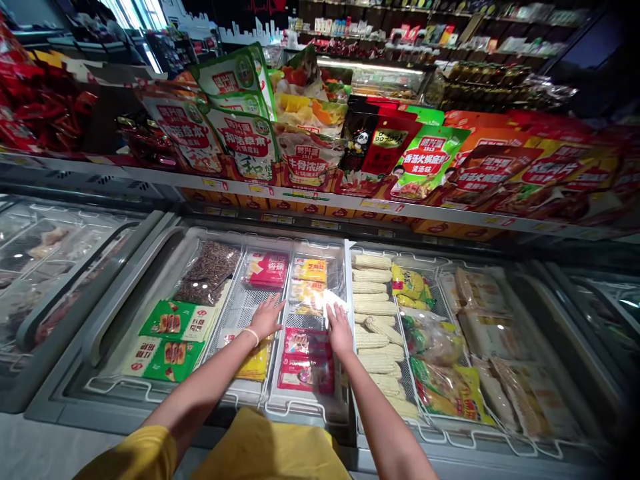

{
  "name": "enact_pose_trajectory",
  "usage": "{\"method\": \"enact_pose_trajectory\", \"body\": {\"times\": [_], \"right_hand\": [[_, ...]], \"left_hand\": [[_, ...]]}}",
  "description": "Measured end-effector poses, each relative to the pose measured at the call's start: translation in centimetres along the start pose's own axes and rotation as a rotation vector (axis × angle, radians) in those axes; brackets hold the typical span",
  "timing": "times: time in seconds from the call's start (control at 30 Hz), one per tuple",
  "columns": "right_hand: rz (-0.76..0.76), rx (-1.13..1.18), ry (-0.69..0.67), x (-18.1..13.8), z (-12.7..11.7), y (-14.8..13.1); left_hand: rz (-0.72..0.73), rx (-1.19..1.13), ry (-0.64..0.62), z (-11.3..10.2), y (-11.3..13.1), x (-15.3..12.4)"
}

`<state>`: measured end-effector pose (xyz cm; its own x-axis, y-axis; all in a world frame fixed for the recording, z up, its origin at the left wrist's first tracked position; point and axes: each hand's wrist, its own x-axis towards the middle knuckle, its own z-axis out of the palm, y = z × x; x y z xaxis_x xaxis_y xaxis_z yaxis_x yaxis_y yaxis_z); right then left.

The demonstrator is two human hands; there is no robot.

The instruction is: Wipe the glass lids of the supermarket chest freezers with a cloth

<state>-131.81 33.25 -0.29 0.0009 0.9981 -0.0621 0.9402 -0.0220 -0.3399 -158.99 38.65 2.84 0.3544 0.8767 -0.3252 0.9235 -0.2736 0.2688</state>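
Note:
I look down into an open chest freezer [165, 260] with white wire baskets. My left hand [266, 317] lies flat with fingers spread on the rim between two baskets. My right hand [339, 330] reaches into the middle basket with fingers stretched out, touching a clear plastic food pack [313, 297]. Red frozen packs [306, 360] lie just below both hands. A yellow pack [310, 269] sits further back in the same basket. A thin bracelet circles my left wrist.
Corn cobs [373, 313] fill the basket to the right, with bagged vegetables [440, 373] beyond. Green packs [175, 320] lie at the left. A shelf of hot-pot seasoning bags [425, 163] overhangs the freezer's back. Another glass-lidded freezer [55, 267] stands at far left.

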Motion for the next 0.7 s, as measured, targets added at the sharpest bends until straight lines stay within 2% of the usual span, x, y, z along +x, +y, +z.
{"method": "enact_pose_trajectory", "body": {"times": [0.07, 0.1, 0.2, 0.27, 0.3, 0.37, 0.43, 0.53, 0.6, 0.7], "right_hand": [[0.122, 0.005, 0.053, 0.7, 0.1, -1.0], [0.120, 0.004, 0.051, 1.0, 0.4, -1.8], [-0.107, 0.004, -0.057, 1.5, 1.0, -3.7], [-0.271, 0.000, -0.143, 2.0, 0.8, -3.5], [-0.293, -0.007, -0.162, 2.4, 0.4, -3.0], [-0.214, -0.028, -0.146, 3.1, -0.5, -1.7], [-0.065, -0.046, -0.090, 3.7, -1.1, -0.9], [0.064, -0.056, -0.021, 3.6, -0.7, -1.5], [0.013, -0.053, -0.021, 3.2, -0.1, -2.4], [-0.199, -0.032, -0.083, 2.9, 0.3, -2.6]], "left_hand": [[-0.002, 0.004, -0.002, -0.4, 0.0, 0.7], [-0.001, 0.004, -0.001, -0.6, 0.0, 1.1], [0.001, -0.004, 0.000, -1.1, 0.3, 2.3], [-0.003, -0.011, -0.008, -1.4, 0.4, 2.9], [-0.004, -0.012, -0.012, -1.5, 0.4, 3.1], [-0.001, -0.009, -0.015, -1.5, 0.3, 3.3], [0.003, -0.002, -0.011, -1.4, 0.3, 3.3], [0.003, 0.002, -0.004, -1.0, 0.2, 3.3], [0.003, -0.007, 0.002, -0.8, 0.2, 3.4], [-0.001, -0.015, 0.014, -0.6, 0.1, 3.5]]}}
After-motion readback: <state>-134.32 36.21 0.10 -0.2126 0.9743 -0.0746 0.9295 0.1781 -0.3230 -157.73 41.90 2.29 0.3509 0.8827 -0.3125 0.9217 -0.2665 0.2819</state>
